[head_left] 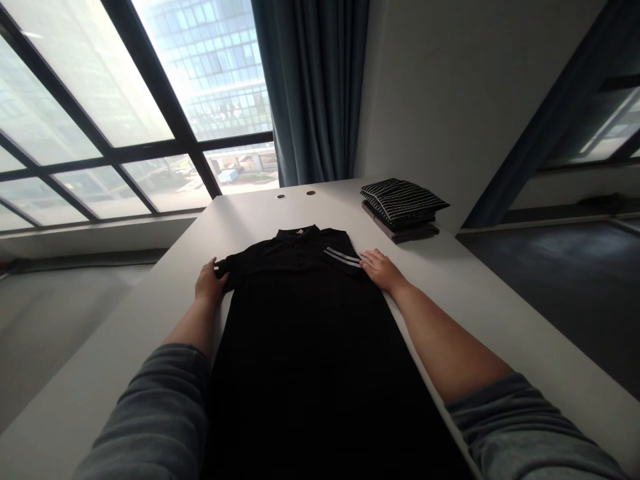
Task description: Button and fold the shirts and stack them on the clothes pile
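A black polo shirt (315, 347) lies front side up and spread out, its collar (299, 233) at the far end. My left hand (210, 283) is closed on the cuff of the left-side sleeve, which sticks outward. On the other side the sleeve (344, 259) is folded in over the chest, showing two pale stripes. My right hand (381, 269) rests at that sleeve's folded edge, fingers stretched out and touching the cloth. The shirt's lower end runs out of view at the bottom.
Beneath the shirt is a white table (240, 213) with two round holes near its far edge. At the back right stands a stack of folded clothes (400, 207), a striped black one on top. A blue curtain (315, 93) and large windows (210, 73) are behind.
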`<state>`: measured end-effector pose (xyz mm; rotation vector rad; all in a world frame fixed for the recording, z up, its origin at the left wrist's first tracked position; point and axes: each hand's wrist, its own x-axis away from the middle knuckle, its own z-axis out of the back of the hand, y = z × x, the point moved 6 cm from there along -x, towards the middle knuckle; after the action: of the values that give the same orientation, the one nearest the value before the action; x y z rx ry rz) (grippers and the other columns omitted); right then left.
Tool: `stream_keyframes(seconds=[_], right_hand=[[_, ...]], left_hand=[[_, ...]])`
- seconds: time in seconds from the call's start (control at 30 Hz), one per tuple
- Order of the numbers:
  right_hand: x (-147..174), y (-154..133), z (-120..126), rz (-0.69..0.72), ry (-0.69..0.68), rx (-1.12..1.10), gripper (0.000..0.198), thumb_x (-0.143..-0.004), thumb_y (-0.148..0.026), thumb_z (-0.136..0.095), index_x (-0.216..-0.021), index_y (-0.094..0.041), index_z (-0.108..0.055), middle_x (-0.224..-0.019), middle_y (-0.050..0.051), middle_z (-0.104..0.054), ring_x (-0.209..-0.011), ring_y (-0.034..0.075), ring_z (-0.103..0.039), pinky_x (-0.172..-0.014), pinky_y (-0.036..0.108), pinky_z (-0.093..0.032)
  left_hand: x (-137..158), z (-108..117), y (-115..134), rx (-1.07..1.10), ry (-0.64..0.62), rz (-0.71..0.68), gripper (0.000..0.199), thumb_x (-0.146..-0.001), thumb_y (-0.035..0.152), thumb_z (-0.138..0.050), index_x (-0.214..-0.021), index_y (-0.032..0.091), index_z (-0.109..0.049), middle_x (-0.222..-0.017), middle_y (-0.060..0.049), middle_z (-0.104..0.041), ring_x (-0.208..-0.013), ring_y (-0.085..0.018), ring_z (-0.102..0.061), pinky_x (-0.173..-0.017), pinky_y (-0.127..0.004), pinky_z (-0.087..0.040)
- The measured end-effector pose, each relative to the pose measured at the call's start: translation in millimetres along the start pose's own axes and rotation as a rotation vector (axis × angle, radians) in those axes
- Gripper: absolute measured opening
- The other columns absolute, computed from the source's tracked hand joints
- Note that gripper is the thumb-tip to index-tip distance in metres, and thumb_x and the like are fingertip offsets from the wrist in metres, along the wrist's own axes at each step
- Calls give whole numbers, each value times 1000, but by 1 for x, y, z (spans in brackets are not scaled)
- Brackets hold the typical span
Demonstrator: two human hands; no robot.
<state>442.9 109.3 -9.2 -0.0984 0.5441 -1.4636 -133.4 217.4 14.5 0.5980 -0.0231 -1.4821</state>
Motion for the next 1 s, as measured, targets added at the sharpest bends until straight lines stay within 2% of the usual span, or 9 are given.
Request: stream_keyframes(seconds=[0.1, 0.23, 0.4, 0.53, 0.7, 0.83, 1.0], right_hand=[[11, -4, 1, -39, -5, 38, 55, -105, -46, -41, -149, -19, -60, -157, 14, -53, -154, 36, -35, -123, 60, -34], [39, -11, 2, -131, -20, 91, 55, -103, -47, -46, -149, -19, -59, -160, 14, -49, -155, 37, -33, -124, 56, -34], [66, -11, 7, -232, 19, 152, 56, -104, -47, -43, -153, -21, -54, -159, 12, -50, -154, 37, -35, -124, 56, -32], [62, -7, 12, -305, 40, 170, 54, -106, -45, -38, -150, -20, -57, -156, 12, -54, -151, 35, -40, -123, 55, -33], [49, -8, 14, -259, 58, 148, 52, -106, -45, -39, -146, -19, -60, -151, 12, -59, -145, 33, -46, -122, 56, -34], [49, -9, 15, -238, 83, 145, 50, -105, -43, -41, -144, -19, -62, -147, 13, -62, -139, 31, -53, -120, 52, -37], [49, -10, 15, -231, 79, 143, 50, -104, -44, -43, -144, -20, -61, -147, 13, -62, -138, 30, -54, -119, 52, -36]], left_hand=[[-1, 3, 3, 24, 32, -33, 79, -85, 31, -72, -156, 13, -43, -138, -18, -64, -134, -34, -58, -113, -45, -49], [-1, 3, -2, 36, 2, 70, 78, -84, 35, -74, -154, 11, -46, -128, -16, -71, -123, -34, -66, -107, -45, -52], [-1, -1, -7, -26, -77, 124, 46, -87, 44, -70, -125, 18, -70, -117, -14, -77, -113, -34, -71, -98, -44, -54], [-1, -2, -11, 5, -72, 146, 39, -90, 46, -66, -120, 21, -69, -115, -14, -77, -110, -34, -71, -93, -43, -55], [-5, -3, -11, 174, -81, 213, 50, -91, 43, -65, -135, 21, -57, -121, -13, -75, -104, -27, -73, -89, -37, -56], [-8, 0, 14, 203, -43, 150, 61, -88, 38, -68, -145, 24, -49, -127, -13, -72, -107, -28, -72, -92, -39, -57], [-1, 9, 79, 131, -12, -17, 55, -90, 28, -64, -143, 25, -51, -131, -13, -70, -119, -30, -68, -101, -43, -54]])
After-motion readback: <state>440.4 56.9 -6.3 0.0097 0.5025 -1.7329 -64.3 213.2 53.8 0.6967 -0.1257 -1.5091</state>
